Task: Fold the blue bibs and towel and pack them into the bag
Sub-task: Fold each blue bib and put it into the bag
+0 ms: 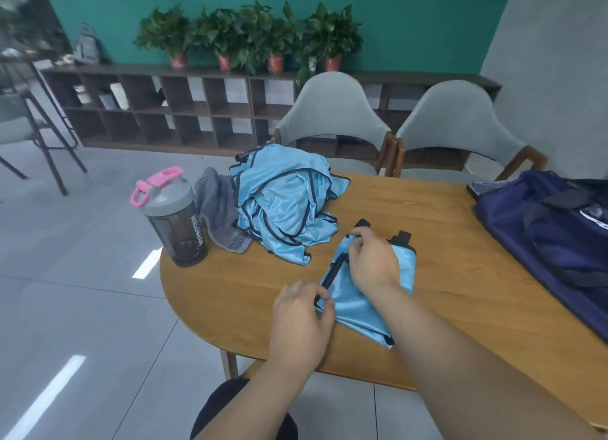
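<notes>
**Desk:** What does the frame show?

**Photographer:** A person seated at a rounded wooden worktop (pixel 427 216) folds a light-blue bib (pixel 353 309), which lies flat near the front edge. The left hand (pixel 302 321) pinches the bib's black-trimmed near corner. The right hand (pixel 375 262) rests across the cloth, its fingers (pixel 362 237) curled on the far edge and apparently gripping it.

**Desk:** Why that hold?

**Photographer:** My reading is that the fabric is slippery. The palm pins the layers while both sets of fingers line up the trim, so the fold stays square.

**Desk:** How does the bib look?

**Photographer:** It is shiny and thin, already doubled into a rough rectangle. There are creases near the lower corner, and black strap ends poke out past the far edge.

**Desk:** And the rest of the job?

**Photographer:** A loose pile of bibs (pixel 283 202) sits unfolded further back, touching a crumpled grey towel (pixel 217 206). A dark shaker bottle (pixel 174 216) with a pink cap stands just beside the towel. The navy bag (pixel 552 239) waits at the right end, well apart from the hands. I cannot tell whether it is unzipped. Nothing blue shows in it, so I judge the task to be at an early stage.
</notes>
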Tool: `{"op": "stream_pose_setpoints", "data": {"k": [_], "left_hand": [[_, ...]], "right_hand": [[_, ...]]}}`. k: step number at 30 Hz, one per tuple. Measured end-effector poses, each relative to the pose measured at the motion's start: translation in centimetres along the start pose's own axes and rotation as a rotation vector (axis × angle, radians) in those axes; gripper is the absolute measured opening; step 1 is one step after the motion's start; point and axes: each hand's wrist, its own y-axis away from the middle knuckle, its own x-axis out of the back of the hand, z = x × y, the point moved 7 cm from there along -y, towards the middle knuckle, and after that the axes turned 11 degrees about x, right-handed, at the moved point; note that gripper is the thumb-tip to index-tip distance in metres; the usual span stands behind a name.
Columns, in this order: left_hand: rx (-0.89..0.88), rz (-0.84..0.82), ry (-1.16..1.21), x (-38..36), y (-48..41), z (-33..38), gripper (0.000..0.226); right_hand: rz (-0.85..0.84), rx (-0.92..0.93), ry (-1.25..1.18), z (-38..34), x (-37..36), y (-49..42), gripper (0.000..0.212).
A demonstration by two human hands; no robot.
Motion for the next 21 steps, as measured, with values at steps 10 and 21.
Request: {"op": "stream_pose_setpoints", "data": {"k": [10, 21], "left_hand": [[0.026, 0.043, -0.129, -0.5, 0.0, -0.2, 0.017], [-0.018, -0.026, -0.024, -0.3, -0.3, 0.2, 0.016]], "right_hand": [[-0.261, 0.137, 0.339, -0.8, -3.3, 3.3, 0.058], [-0.338, 0.384, 0.159, 2.2, 0.5, 3.5, 0.052]]}}
